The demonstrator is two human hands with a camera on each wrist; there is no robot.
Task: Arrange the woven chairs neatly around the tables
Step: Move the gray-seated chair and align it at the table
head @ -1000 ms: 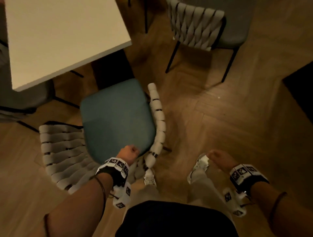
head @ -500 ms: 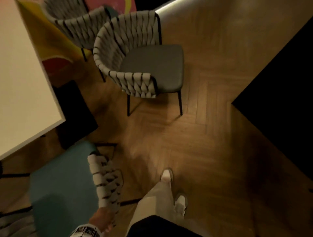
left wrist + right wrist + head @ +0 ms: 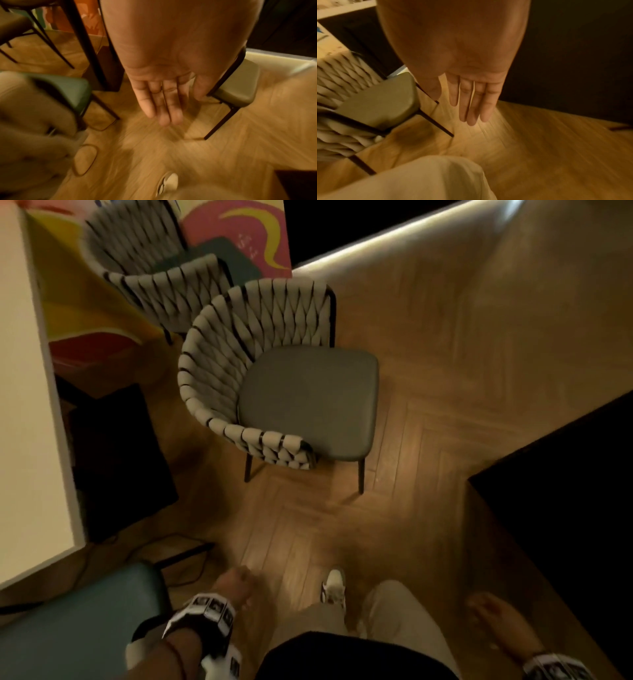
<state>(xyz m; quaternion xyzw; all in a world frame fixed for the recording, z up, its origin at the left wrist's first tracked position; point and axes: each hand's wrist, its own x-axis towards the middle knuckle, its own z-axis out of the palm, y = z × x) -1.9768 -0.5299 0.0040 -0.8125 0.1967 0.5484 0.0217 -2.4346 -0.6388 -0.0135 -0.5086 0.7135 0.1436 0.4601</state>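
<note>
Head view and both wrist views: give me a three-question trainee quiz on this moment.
1. True or false: the left hand grips the teal-seated chair.
2. Which way does the grey-seated woven chair open? A) toward the white table B) away from it
3. Fill in: the right hand holds ____.

Key: 1 false, its fingers are straight and free. 2 B. 3 nothing.

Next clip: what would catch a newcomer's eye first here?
The woven chair with the grey seat stands alone mid-floor, its back toward the white table at the left. Behind it, a colourful painted panel glows against the dark. Both hands, left and right, hang open and hold nothing.
</note>
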